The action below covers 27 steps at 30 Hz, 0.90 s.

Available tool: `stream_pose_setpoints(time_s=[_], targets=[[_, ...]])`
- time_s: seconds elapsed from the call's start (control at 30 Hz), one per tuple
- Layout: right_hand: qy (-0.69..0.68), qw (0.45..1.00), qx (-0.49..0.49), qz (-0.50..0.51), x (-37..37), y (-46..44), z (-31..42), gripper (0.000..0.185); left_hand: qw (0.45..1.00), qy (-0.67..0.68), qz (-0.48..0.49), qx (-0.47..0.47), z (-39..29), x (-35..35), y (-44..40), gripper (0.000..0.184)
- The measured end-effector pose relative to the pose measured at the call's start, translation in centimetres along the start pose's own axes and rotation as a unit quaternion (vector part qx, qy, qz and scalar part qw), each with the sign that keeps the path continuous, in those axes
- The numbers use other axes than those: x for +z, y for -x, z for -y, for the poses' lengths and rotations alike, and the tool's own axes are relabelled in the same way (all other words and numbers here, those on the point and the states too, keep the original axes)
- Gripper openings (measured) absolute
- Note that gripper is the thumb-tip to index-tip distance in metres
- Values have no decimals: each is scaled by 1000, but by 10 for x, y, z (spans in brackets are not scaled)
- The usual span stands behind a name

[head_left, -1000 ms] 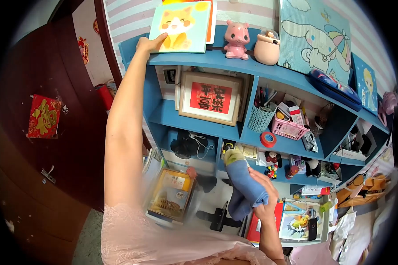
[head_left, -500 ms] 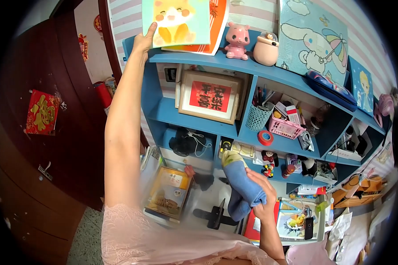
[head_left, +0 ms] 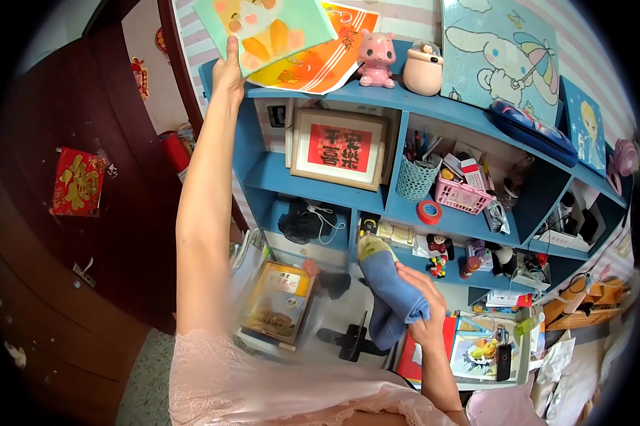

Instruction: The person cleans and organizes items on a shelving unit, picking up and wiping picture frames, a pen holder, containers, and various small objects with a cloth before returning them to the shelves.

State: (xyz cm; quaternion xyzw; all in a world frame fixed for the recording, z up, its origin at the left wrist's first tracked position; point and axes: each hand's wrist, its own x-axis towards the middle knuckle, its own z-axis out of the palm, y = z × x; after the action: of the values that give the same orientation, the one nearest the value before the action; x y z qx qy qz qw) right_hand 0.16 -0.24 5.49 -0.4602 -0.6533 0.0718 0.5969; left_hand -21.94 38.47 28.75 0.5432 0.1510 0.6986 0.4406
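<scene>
My left hand (head_left: 228,75) grips the lower left edge of a mint-green canvas picture (head_left: 291,32) with a cartoon animal on it, thumb on its front. The picture is tilted above the top shelf. Behind it an orange and red paper sheet (head_left: 334,67) leans against the wall. In my right hand (head_left: 425,302) is a folded blue cloth (head_left: 394,287) with a yellowish end, held in front of the lower shelves. A pink bear figurine (head_left: 377,59) and a round pink jar (head_left: 424,69) stand on the top shelf, right of the picture.
The blue shelf unit (head_left: 320,183) holds a framed red calligraphy print (head_left: 340,148), a mesh pen holder (head_left: 414,177), a pink basket (head_left: 462,193) and red tape (head_left: 429,211). Below is a desk with stacked books (head_left: 281,302). A dark door (head_left: 43,234) is at left.
The canvas picture has tilted and shifted left in my left hand, showing more of the orange sheet behind it. My right hand still holds the cloth at about the same place.
</scene>
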Motion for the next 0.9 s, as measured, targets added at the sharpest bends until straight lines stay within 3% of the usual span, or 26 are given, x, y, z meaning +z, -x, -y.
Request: stream_pose_setpoints(time_s=[0.27, 0.33, 0.43, 0.47, 0.5, 0.53, 0.57, 0.63, 0.67, 0.7, 0.73, 0.77, 0.8, 0.83, 0.9], targets=[[-3, 1000, -2, -10, 8, -3, -4, 33, 998, 45, 27, 41, -40, 3, 58, 62], [-42, 987, -17, -155, 11, 2, -10, 32, 996, 65, 23, 52, -45, 3, 108, 51], [90, 965, -42, -244, 8, 1, -3, 35, 997, -44, -47, 48, -26, 12, 214, 43], [52, 957, 31, -283, 15, 0, 2, 36, 977, -200, -62, 31, -7, 4, 247, 40], [52, 957, 32, -283, 16, -5, 2, 36, 967, -248, -43, 44, 7, 12, 285, 37], [141, 959, -113, -216, 17, -12, 2, 38, 958, -287, 8, 21, 7, 25, 318, 33], [227, 930, -254, -139, 16, -18, 3, 42, 952, -286, 18, -106, 20, 38, 349, 33], [300, 939, -167, 28, 26, -27, 26, 58, 969, -241, 49, -16, 44, 48, 392, 33], [279, 951, -133, 22, 26, -27, 19, 59, 973, -224, 60, 13, 49, 49, 405, 33], [257, 961, -100, 14, 26, -27, 8, 59, 978, -172, 78, -85, 45, 47, 408, 33], [225, 971, -71, -33, 21, -28, -1, 58, 972, -116, 94, -181, 43, 46, 409, 34], [192, 977, -41, -80, 15, -29, -10, 56, 972, -114, 93, -181, 41, 43, 407, 34], [67, 982, -14, -174, 15, -33, -16, 51, 970, -135, 116, -165, 37, 36, 404, 34], [-2, 968, 79, -238, 9, -32, -31, 46, 966, -157, 139, -151, 34, 33, 404, 34], [-35, 951, 121, -282, 1, -26, -31, 47, 961, -192, 139, -143, 32, 33, 403, 34]])
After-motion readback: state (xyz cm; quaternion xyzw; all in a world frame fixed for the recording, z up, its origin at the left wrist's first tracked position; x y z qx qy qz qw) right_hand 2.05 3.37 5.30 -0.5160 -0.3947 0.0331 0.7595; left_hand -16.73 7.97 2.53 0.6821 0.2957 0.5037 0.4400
